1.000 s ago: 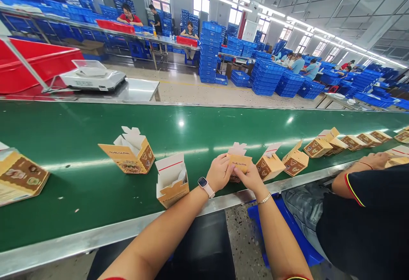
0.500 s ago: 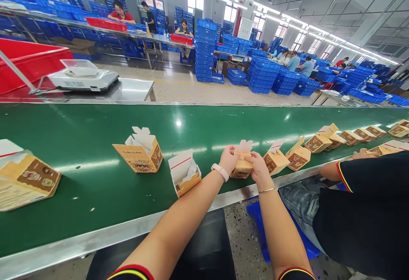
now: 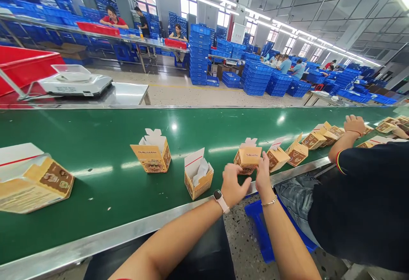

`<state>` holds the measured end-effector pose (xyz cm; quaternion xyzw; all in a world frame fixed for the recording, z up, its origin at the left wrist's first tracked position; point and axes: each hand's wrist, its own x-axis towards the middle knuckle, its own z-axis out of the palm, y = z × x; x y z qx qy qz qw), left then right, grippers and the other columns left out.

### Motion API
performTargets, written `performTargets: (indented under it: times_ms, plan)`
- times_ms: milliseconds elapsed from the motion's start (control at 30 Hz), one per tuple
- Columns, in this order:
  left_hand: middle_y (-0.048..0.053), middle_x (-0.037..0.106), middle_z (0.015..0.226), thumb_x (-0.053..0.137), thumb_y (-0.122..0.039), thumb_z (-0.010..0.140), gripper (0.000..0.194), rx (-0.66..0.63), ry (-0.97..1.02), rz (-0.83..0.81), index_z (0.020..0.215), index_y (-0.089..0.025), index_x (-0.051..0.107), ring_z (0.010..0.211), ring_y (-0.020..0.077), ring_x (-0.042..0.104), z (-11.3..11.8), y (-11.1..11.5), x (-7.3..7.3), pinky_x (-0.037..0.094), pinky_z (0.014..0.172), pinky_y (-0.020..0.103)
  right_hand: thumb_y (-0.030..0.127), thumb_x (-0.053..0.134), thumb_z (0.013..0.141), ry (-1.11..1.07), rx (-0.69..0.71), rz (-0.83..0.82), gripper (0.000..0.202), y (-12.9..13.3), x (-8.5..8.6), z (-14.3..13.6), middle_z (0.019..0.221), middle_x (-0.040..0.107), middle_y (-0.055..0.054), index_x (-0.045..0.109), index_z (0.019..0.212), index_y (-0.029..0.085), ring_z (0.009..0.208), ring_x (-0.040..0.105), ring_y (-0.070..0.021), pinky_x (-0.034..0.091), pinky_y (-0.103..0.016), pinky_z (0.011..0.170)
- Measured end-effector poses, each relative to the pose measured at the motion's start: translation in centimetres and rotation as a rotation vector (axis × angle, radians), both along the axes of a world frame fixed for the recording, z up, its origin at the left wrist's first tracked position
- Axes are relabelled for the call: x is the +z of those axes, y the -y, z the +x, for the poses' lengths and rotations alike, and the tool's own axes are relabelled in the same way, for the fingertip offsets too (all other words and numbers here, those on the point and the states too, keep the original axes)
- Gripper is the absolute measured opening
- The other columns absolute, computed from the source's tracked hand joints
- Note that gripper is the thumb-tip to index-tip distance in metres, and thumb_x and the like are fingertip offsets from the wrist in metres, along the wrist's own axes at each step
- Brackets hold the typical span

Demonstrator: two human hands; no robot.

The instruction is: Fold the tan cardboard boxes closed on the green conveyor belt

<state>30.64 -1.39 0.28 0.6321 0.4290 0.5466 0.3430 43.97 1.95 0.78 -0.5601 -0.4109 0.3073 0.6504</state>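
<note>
A small tan-and-brown carton (image 3: 251,157) stands on the green conveyor belt in front of me, its printed front flap folded over and white tabs up at the back. My left hand (image 3: 234,185), wearing a pink-strapped watch, is just in front of it with thumb and fingers apart, holding nothing. At the carton's right side my right hand (image 3: 263,173) has its fingers stretched upward, close to or touching the edge. Left of my hands is an open carton (image 3: 200,183) with a white packet inside. Farther left stands another open carton (image 3: 151,155) with its flap hanging forward.
A larger-looking carton (image 3: 38,182) lies at the near left of the belt (image 3: 105,203). Several cartons (image 3: 298,154) line the belt to the right, beside a co-worker's arm (image 3: 347,137). Across the belt are a scale (image 3: 76,82), a red bin (image 3: 28,69) and blue crates (image 3: 198,54).
Both hands have let go of the carton; the left has drawn back toward me and opened. The cartons on the left appear farther right. The co-worker's hand has reached over the belt.
</note>
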Motion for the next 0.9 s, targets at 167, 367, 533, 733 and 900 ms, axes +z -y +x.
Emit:
performTargets:
  times_ms: [167, 367, 533, 733, 900]
  plan:
    - [0.005, 0.064, 0.085, 0.064, -0.019, 0.067, 0.032, -0.566, -0.085, -0.007, 0.099, -0.022, 0.062, 0.084, 0.0215, 0.059, 1.7, 1.4, -0.2, 0.048, 0.086, 0.036, 0.080, 0.041, 0.066, -0.175, 0.115, 0.012, 0.072, -2.3, 0.9, 1.3, 0.100, 0.066, -0.008, 0.058, 0.103, 0.021, 0.099, 0.061, -0.0238, 0.048, -0.037, 0.079]
    - [0.012, 0.056, 0.121, 0.065, -0.021, 0.068, 0.052, -0.111, 0.040, -0.248, 0.118, -0.019, 0.052, 0.118, 0.0288, 0.049, 2.6, -2.2, -0.1, 0.035, 0.105, 0.047, 0.065, 0.047, 0.076, -0.015, -0.125, 0.158, 0.045, 0.8, -1.4, 2.3, 0.079, 0.060, -0.001, 0.058, 0.084, 0.022, 0.077, 0.058, -0.0166, 0.046, -0.031, 0.072]
    - [0.014, 0.049, 0.130, 0.061, -0.017, 0.069, 0.055, 0.053, -0.032, -0.039, 0.122, -0.019, 0.046, 0.127, 0.0300, 0.041, 3.1, -1.3, -0.4, 0.030, 0.108, 0.050, 0.060, 0.043, 0.080, 0.113, -0.289, 0.226, 0.038, 1.0, -1.6, 3.4, 0.086, 0.058, -0.002, 0.055, 0.088, 0.024, 0.081, 0.055, -0.0171, 0.042, -0.031, 0.075]
    - [0.014, 0.043, 0.140, 0.063, -0.015, 0.066, 0.067, -0.137, -0.077, 0.030, 0.129, -0.021, 0.042, 0.133, 0.0313, 0.035, 5.6, -1.6, 0.9, 0.030, 0.107, 0.049, 0.079, 0.030, 0.070, -0.126, -0.099, 0.021, 0.064, -3.4, 0.7, 5.0, 0.094, 0.063, -0.004, 0.055, 0.091, 0.024, 0.093, 0.058, -0.0200, 0.043, -0.032, 0.075]
    - [0.011, 0.051, 0.134, 0.060, -0.020, 0.075, 0.043, -0.090, -0.130, 0.003, 0.118, -0.022, 0.053, 0.128, 0.0303, 0.039, 5.8, -3.7, 1.6, 0.030, 0.102, 0.048, 0.073, 0.045, 0.070, 0.060, -0.106, 0.067, 0.053, -1.9, -0.3, 4.9, 0.081, 0.063, -0.003, 0.058, 0.077, 0.022, 0.082, 0.058, -0.0194, 0.044, -0.033, 0.078]
